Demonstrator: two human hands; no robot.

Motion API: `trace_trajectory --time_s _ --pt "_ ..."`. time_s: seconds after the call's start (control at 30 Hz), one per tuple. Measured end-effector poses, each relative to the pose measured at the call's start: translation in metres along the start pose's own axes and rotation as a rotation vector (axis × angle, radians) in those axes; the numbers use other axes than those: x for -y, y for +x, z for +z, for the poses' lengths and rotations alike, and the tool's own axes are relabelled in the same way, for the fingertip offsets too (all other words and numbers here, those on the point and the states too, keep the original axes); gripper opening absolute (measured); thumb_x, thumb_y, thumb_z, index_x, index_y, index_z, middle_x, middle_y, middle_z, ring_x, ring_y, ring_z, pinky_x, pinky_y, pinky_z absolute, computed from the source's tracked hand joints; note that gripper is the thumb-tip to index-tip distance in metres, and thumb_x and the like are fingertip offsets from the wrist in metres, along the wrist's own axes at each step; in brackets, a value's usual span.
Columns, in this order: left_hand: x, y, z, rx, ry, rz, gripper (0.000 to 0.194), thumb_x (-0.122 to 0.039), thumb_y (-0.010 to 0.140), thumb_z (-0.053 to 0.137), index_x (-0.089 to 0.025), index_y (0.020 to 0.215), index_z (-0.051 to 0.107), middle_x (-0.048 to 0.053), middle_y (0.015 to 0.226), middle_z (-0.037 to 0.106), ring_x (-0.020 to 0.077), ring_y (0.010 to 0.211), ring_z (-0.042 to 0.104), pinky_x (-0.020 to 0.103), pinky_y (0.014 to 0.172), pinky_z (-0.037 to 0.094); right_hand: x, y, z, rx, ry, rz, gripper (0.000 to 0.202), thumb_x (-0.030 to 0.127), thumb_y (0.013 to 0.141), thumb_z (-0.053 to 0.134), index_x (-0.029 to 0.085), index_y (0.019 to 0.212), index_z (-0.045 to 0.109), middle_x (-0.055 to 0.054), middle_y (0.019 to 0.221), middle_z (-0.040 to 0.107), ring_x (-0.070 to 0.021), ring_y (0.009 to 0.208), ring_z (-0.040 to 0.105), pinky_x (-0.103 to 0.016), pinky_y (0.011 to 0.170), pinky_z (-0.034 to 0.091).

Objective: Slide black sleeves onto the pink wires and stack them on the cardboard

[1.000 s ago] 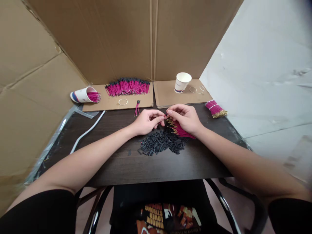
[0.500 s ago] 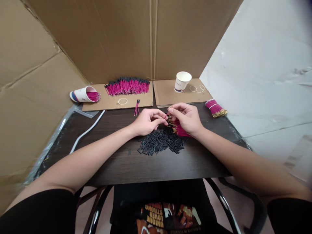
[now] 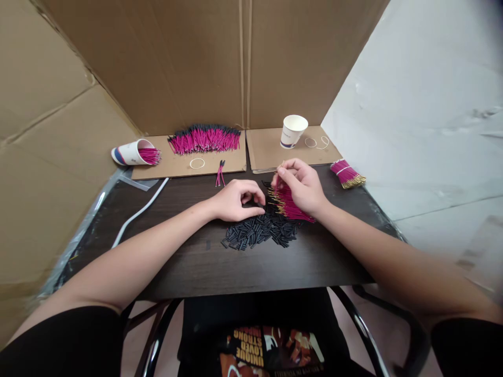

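Observation:
My left hand [image 3: 238, 201] rests at the upper left of a loose pile of short black tubes [image 3: 259, 230]. Its thumb and fingertips close on a small black tube [image 3: 261, 206]. Over the pink wires my right hand [image 3: 301, 183] pinches a single pink wire [image 3: 278, 180], which hangs below the fingertips. A heap of pink wires with gold tips [image 3: 293, 205] lies beneath that hand, partly hidden, its tips pointing left beside the tubes. Farther back, a few pink wires with black ends [image 3: 220, 174] lie on the table near the cardboard.
A row of black-ended pink wires [image 3: 204, 140] lies on cardboard at the back. A tipped paper cup [image 3: 128, 153] holds more wires. Another paper cup [image 3: 293, 132] stands upright near rubber bands [image 3: 323, 143]. A banded wire bundle [image 3: 346, 173] lies right; a white cable [image 3: 137, 214] runs left.
My hands have moved apart. The left has come down to the black tubes and closed on one; the right has lifted slightly, with a pink wire in its fingertips.

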State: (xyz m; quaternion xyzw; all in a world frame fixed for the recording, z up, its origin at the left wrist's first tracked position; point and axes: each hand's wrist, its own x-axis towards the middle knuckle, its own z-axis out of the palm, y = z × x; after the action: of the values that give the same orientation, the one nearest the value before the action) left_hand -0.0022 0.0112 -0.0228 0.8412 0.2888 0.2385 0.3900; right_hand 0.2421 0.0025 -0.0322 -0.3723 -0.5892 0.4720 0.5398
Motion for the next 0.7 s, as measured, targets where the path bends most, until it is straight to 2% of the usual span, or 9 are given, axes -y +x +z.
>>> trace_trajectory --time_s 0.17,0.3,0.43,0.57,0.7 --pt "0.0036 -0.0012 0.0044 0.062 0.068 0.033 0.024 -0.041 0.092 0.088 -0.024 0.108 0.092 0.005 0.106 0.078 0.0082 0.074 0.053 0.026 0.07 0.044 -0.0059 0.0009 -0.0005 -0.051 -0.047 -0.049 0.054 0.073 0.096 0.085 0.022 0.102 0.069 -0.001 0.078 0.063 -0.0142 0.065 0.054 -0.033 0.061 0.046" --pt "0.0065 -0.0012 0.0063 0.057 0.085 0.057 0.019 -0.039 0.095 0.086 -0.025 0.104 0.093 0.005 0.103 0.079 0.0083 0.074 0.056 0.027 0.071 0.044 -0.005 -0.0025 0.0003 -0.032 -0.158 -0.099 0.046 0.066 0.103 0.08 0.02 0.106 0.073 -0.002 0.086 0.065 -0.0133 0.066 0.048 -0.032 0.06 0.04" --pt "0.0054 -0.0007 0.0055 0.073 0.087 0.051 0.016 -0.037 0.098 0.083 -0.024 0.099 0.092 0.004 0.102 0.079 0.0089 0.077 0.058 0.027 0.074 0.046 -0.0038 -0.0059 0.0007 -0.027 -0.291 -0.108 0.034 0.054 0.107 0.074 0.02 0.106 0.074 -0.003 0.089 0.069 -0.0139 0.067 0.049 -0.032 0.063 0.04" --pt "0.0011 -0.0006 0.004 0.104 0.137 0.019 0.018 -0.037 0.098 0.079 -0.022 0.099 0.088 0.005 0.104 0.078 0.0102 0.079 0.058 0.028 0.075 0.046 -0.0036 -0.0061 0.0013 -0.01 -0.303 -0.087 0.029 0.049 0.104 0.075 0.02 0.102 0.074 -0.004 0.089 0.07 -0.0169 0.073 0.056 -0.033 0.067 0.045" --pt "-0.0008 -0.0009 0.0032 0.121 0.163 -0.003 0.019 -0.037 0.098 0.075 -0.02 0.1 0.084 0.005 0.106 0.077 0.0114 0.08 0.058 0.029 0.077 0.045 -0.0026 -0.0056 0.0022 0.01 -0.29 -0.054 0.027 0.048 0.1 0.077 0.021 0.098 0.072 -0.004 0.084 0.068 -0.0176 0.072 0.057 -0.034 0.067 0.045"
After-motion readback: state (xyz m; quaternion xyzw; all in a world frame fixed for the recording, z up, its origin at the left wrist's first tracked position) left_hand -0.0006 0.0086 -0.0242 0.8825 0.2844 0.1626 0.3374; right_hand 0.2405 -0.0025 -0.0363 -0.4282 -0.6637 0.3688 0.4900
